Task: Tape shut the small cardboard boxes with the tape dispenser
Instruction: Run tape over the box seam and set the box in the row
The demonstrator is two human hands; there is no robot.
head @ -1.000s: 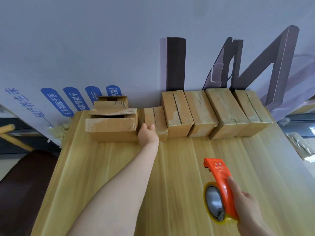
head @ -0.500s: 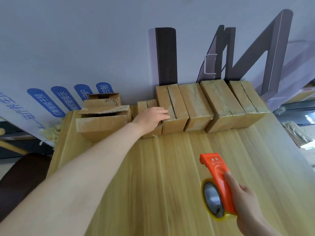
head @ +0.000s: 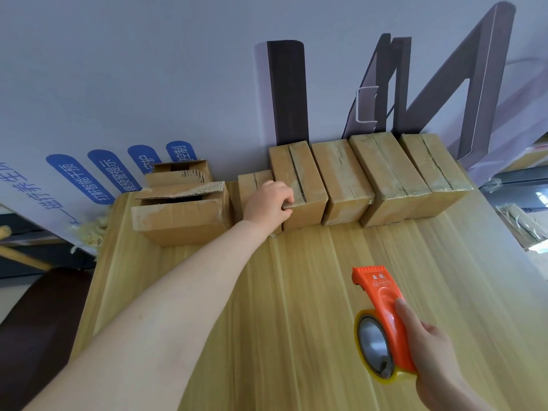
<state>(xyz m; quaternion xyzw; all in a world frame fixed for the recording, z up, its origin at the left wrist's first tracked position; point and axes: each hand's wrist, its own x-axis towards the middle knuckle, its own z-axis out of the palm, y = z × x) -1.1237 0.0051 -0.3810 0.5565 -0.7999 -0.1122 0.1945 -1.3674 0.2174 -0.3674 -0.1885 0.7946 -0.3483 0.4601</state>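
Several small cardboard boxes stand in a row against the wall at the table's far edge. My left hand reaches out and grips the front left corner of the tall box second in the row, covering part of a lower small box beside it. My right hand holds the orange tape dispenser with its yellowish tape roll above the near right of the wooden table, blade end pointing toward the boxes.
A larger open box with torn flaps sits at the far left, another open box behind it. Three more closed boxes fill the row to the right. A printed wall panel stands right behind the boxes.
My left hand has slid right from the lower small box onto the corner of the taller box and curled round its edge. The tape dispenser has stayed in roughly the same place.
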